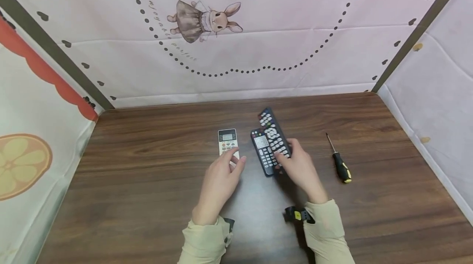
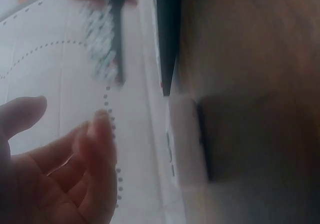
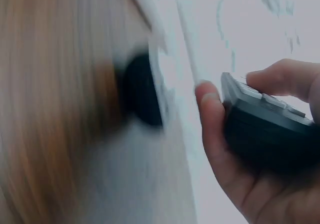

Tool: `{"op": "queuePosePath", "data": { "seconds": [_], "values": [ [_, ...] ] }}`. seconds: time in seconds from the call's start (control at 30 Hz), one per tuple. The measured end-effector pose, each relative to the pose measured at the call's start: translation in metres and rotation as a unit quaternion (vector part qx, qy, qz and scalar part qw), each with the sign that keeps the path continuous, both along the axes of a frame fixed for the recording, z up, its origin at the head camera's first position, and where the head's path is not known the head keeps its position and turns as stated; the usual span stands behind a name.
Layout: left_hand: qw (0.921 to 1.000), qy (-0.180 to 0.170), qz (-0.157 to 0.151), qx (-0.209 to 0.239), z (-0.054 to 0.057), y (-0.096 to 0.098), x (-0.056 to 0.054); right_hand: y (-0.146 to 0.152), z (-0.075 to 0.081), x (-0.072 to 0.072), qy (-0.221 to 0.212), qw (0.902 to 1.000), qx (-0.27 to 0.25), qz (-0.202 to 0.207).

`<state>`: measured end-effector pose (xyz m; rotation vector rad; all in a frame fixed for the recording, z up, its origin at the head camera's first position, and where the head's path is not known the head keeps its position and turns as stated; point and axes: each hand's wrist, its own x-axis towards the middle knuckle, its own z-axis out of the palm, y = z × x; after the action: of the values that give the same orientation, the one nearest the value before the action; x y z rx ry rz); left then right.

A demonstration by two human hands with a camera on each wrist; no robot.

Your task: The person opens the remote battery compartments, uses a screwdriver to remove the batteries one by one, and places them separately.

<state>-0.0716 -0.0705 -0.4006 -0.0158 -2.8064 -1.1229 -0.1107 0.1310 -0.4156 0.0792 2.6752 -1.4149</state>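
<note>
Head view shows the right hand point(image 1: 301, 169) gripping the long black remote point(image 1: 274, 134), lifting it over the smaller black remote point(image 1: 263, 153). The left hand point(image 1: 221, 180), fingers loose, holds nothing beside the white remote point(image 1: 227, 141). The screwdriver point(image 1: 340, 162) lies untouched, so the work looks barely begun.

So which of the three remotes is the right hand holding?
The long black remote with white buttons, farthest right; the right hand grips its near end.

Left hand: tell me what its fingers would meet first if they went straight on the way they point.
Most likely the white remote: the left hand points up the table and its fingers already reach that remote's near end. Whether they touch it is unclear.
</note>
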Motion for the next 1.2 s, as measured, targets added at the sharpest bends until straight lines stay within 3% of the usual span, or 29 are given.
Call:
{"op": "queuePosePath", "data": {
  "seconds": [0.1, 0.3, 0.5, 0.63, 0.73, 0.83, 1.0, 1.2],
  "values": [
    [1.0000, 0.005, -0.003, 0.008, -0.002, 0.003, 0.001, -0.024, 0.004, 0.007, 0.026, 0.9995, 0.001, 0.015],
    [0.9996, -0.016, -0.010, 0.022, -0.002, 0.006, 0.003, -0.058, 0.007, 0.021, 0.088, 0.9916, 0.084, 0.043],
    [0.9972, -0.058, -0.023, 0.040, 0.000, 0.002, 0.001, -0.072, 0.009, 0.031, 0.115, 0.9799, 0.097, 0.131],
    [0.9954, -0.056, -0.012, 0.078, 0.000, -0.008, -0.002, -0.071, 0.011, 0.034, 0.126, 0.9670, 0.059, 0.213],
    [0.9955, -0.046, 0.000, 0.083, 0.001, -0.016, -0.003, -0.067, 0.013, 0.033, 0.117, 0.9610, -0.002, 0.251],
    [0.9952, -0.050, -0.003, 0.084, 0.002, -0.020, -0.002, -0.062, 0.015, 0.029, 0.099, 0.9596, -0.054, 0.258],
    [0.9914, -0.063, -0.034, 0.109, 0.003, -0.019, -0.001, -0.054, 0.019, 0.025, 0.061, 0.9616, -0.104, 0.247],
    [0.9886, -0.063, -0.059, 0.124, 0.004, -0.016, -0.001, -0.049, 0.043, 0.030, 0.027, 0.9595, -0.139, 0.243]
  ]
}}
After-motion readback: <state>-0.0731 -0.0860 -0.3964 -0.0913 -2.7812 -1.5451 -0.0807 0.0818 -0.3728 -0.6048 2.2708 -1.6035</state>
